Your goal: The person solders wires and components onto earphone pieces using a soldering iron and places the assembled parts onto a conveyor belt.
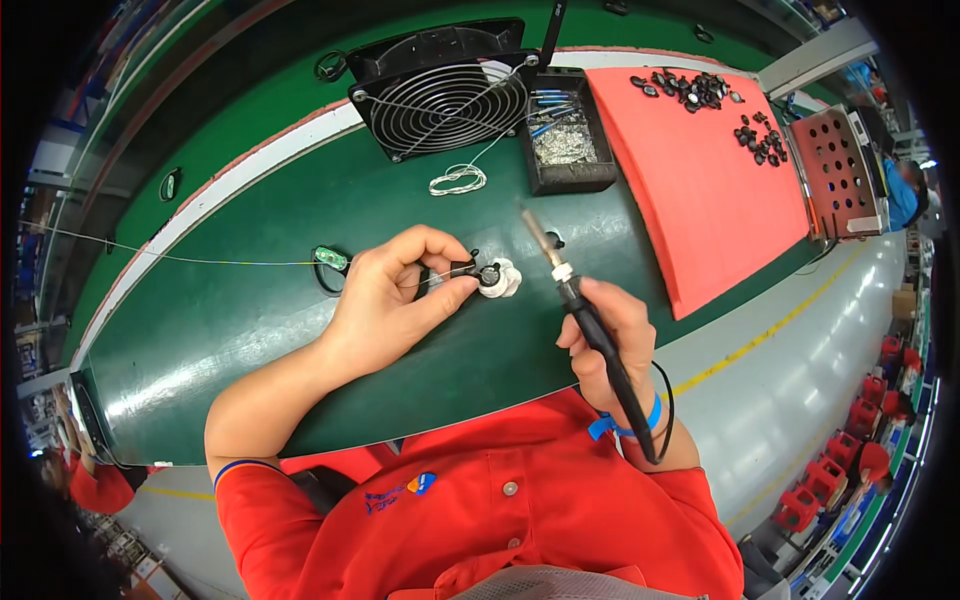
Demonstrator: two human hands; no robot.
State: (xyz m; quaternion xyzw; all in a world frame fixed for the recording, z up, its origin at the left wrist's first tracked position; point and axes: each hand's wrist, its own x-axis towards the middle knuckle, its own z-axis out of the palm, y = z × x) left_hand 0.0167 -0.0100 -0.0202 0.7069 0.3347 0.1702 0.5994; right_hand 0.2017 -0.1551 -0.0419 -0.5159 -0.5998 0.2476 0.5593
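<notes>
Grey mesh (pixel 560 585) lies closest to us. Our left fingers (pixel 435 243) pinch thin wire (pixel 438 273) beside a round black part (pixel 490 276) on lumpy white putty (pixel 510 279); our right fingers (pixel 612 302) wrap the slim iron (pixel 602 345), tip apart. Work looks midway: we cannot tell whether the black pieces (pixel 700 92) on smooth pink foam (pixel 690 210) are finished.

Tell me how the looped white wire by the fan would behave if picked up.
The looped white wire would probably bend easily, since its strand is thin. It looks light, being mostly open loops. It may snag, as one end seems to trail toward the black box.
</notes>
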